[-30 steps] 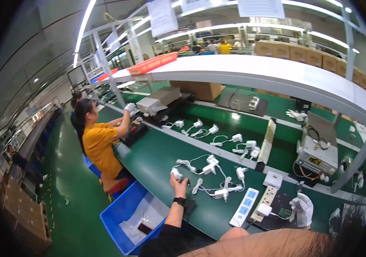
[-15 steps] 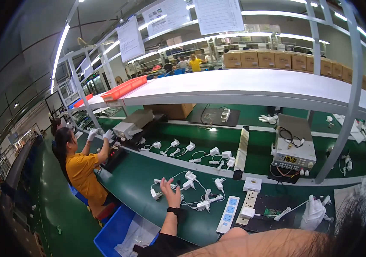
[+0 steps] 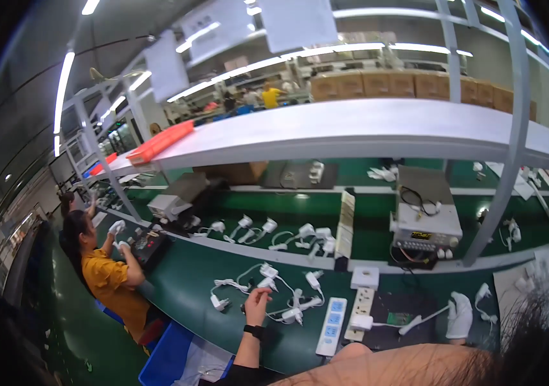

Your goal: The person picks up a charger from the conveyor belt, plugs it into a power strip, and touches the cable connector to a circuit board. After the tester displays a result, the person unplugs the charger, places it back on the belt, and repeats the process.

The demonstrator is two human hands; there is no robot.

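Note:
My bare left hand [image 3: 258,305], a black band on its wrist, hovers at the green bench among white power adapters with cables [image 3: 292,315]. Its fingers are curled together; whatever they may hold is too blurred to make out. My right hand [image 3: 459,316] wears a white glove at the right of the bench, closed on the end of a white charger cable [image 3: 438,313]. That cable runs left to a white adapter [image 3: 362,323] seated on a beige power strip [image 3: 358,305]. Under the cable, a small green circuit board [image 3: 400,318] rests on a dark mat.
A white power strip with blue sockets [image 3: 331,327] lies between my hands. Beyond stand a grey bench meter [image 3: 425,219] and a row of adapters [image 3: 303,237]. A blue bin [image 3: 165,354] sits at the bench's near edge. A co-worker in orange [image 3: 110,270] works at left.
The view has swung right, shifting the scene left. My left hand's spread fingers have curled in, and it sits lower over the adapters. My right hand still keeps the cable's end.

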